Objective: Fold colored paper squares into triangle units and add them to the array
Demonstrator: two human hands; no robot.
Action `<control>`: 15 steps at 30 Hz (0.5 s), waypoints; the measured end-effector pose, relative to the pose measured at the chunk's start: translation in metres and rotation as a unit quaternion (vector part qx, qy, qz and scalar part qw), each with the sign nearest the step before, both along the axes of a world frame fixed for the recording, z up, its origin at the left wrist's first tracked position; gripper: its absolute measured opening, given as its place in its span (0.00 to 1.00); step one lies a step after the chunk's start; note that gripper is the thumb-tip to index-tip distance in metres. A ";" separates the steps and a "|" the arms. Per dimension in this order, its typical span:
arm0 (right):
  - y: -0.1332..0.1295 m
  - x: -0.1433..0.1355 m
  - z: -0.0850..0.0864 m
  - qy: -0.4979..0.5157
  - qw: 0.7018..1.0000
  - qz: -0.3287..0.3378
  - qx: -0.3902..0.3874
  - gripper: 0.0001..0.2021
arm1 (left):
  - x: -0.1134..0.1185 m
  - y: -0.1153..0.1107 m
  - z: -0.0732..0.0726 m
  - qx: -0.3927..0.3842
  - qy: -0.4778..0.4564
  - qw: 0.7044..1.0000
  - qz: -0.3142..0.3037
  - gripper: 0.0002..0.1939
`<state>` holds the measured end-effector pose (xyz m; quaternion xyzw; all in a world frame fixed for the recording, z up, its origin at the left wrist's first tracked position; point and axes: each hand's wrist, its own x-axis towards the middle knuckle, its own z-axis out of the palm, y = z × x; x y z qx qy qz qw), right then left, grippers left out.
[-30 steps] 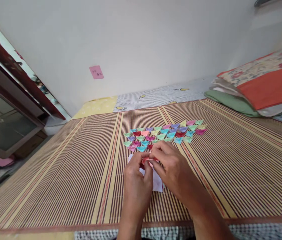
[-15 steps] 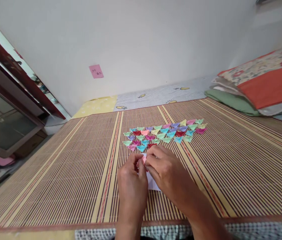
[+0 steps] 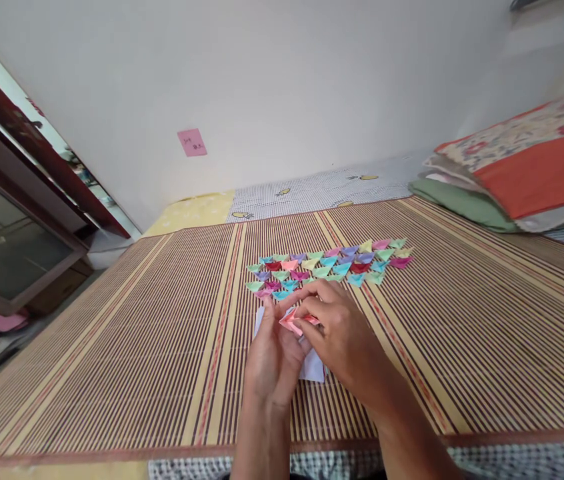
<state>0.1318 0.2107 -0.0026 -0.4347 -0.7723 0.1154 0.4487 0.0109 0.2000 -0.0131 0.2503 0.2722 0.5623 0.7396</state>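
A small salmon-pink folded paper boat is pinched between the thumb and fingers of my right hand. My left hand lies open beneath it, palm turned up and thumb raised, close under the paper. Below both hands a white sheet of paper rests on the striped mat; the hands cover much of it. Just beyond my fingers, rows of small folded paper boats in green, blue, purple, red, pink and yellow stand on the mat.
The striped bamboo mat spreads over the bed. Folded bedding is piled at the far right. A pink note is stuck on the white wall behind. At the left stands a glass-panelled cabinet.
My left hand has opened from a pinch and turned palm up under the folded pink paper. My right hand keeps hold of it, and more of the pink paper shows.
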 end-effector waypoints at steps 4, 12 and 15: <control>0.002 0.006 0.001 0.026 1.000 0.014 -0.008 0.07 | 0.004 0.003 -0.005 -0.028 -0.023 0.998 0.052 0.27; -0.002 0.012 0.006 0.048 0.993 -0.029 -0.108 0.03 | 0.002 0.004 -0.007 -0.050 -0.031 0.987 0.150 0.11; -0.005 0.004 0.006 0.036 0.989 -0.022 -0.145 0.04 | 0.004 0.002 -0.006 -0.053 -0.037 0.986 0.150 0.14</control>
